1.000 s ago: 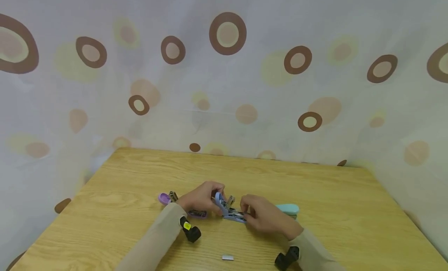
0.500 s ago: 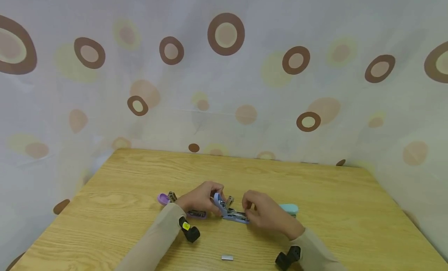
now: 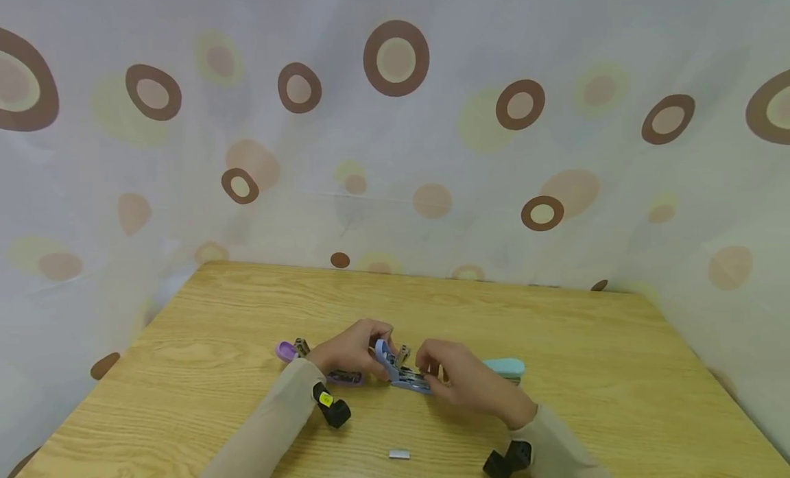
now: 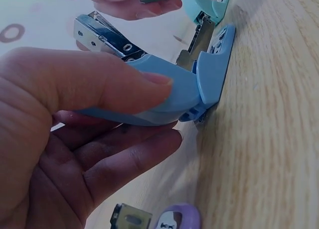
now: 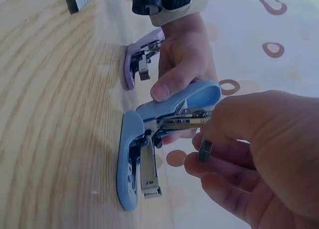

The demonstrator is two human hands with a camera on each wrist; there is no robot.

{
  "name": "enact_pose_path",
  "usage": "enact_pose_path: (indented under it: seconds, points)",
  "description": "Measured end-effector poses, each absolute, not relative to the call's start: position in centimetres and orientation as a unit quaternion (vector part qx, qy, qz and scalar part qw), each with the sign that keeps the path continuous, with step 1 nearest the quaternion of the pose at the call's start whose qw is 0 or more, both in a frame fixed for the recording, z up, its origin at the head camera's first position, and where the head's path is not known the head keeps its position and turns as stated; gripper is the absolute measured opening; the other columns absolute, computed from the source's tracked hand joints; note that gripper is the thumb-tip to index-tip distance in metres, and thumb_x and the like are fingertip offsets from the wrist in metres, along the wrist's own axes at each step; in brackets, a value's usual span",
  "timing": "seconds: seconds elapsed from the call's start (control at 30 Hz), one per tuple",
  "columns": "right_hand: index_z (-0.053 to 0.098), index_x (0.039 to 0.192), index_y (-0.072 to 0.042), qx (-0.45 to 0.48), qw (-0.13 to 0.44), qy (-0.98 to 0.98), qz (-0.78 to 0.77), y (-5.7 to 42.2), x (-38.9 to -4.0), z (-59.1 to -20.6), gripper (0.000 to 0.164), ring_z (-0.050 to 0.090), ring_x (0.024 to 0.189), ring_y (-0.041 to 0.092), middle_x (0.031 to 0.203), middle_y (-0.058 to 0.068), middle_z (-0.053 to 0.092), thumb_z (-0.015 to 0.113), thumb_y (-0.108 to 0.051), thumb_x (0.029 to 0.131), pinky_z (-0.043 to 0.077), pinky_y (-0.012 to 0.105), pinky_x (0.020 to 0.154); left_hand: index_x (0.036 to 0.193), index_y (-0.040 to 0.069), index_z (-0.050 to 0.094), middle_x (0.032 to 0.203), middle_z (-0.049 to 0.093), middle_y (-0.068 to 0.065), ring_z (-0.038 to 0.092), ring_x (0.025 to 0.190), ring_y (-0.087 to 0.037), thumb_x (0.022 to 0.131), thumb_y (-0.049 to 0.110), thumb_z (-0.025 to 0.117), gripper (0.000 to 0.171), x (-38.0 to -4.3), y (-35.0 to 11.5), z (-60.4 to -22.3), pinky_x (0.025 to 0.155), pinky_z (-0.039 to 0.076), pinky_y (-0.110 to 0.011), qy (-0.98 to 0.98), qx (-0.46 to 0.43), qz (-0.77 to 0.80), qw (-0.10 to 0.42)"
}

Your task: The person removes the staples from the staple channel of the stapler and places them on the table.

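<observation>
My left hand (image 4: 94,99) grips the upper arm of a blue stapler (image 4: 169,84), thumb on one side and fingers on the other. That stapler is swung wide apart, its base on the table and its metal staple channel (image 5: 148,169) exposed. Between thumb and fingers my right hand (image 5: 259,149) pinches a short strip of staples (image 5: 205,150), held near the channel and apart from it. In the head view the right hand (image 3: 469,378) hides the strip. A purple stapler (image 3: 286,352), also spread apart, lies beside the left wrist.
A teal stapler (image 3: 506,368) lies behind the right hand, partly covered by it. Another strip of staples (image 3: 399,455) rests on the wooden table (image 3: 278,300) near its front. A patterned cloth (image 3: 370,142) hangs around the table's back and sides.
My right hand has drawn back slightly from the blue stapler, then come left over its base again. The left hand and the stapler stay where they were.
</observation>
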State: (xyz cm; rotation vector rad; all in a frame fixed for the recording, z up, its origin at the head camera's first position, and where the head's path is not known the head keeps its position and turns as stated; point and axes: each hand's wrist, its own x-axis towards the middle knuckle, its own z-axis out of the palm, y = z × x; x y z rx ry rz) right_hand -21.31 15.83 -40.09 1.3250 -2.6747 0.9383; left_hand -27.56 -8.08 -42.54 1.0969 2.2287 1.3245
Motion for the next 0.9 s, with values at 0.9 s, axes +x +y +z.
enact_pose_path:
  seconds: [0.9]
  points:
    - [0.059,0.105,-0.014,0.363,-0.114,-0.868,0.318,15.5,-16.0,-41.7,0.019,0.053,0.078,-0.005,0.089,-0.014,0.060,0.065,-0.008,0.089,0.049,0.019,0.067,0.091,0.007,0.060,0.102,0.060,-0.008,0.062,0.085,-0.005,0.074,0.000,0.081,0.028,-27.3,-8.4,-42.2,0.072,0.054,-0.021,0.803,0.373,0.433,0.168]
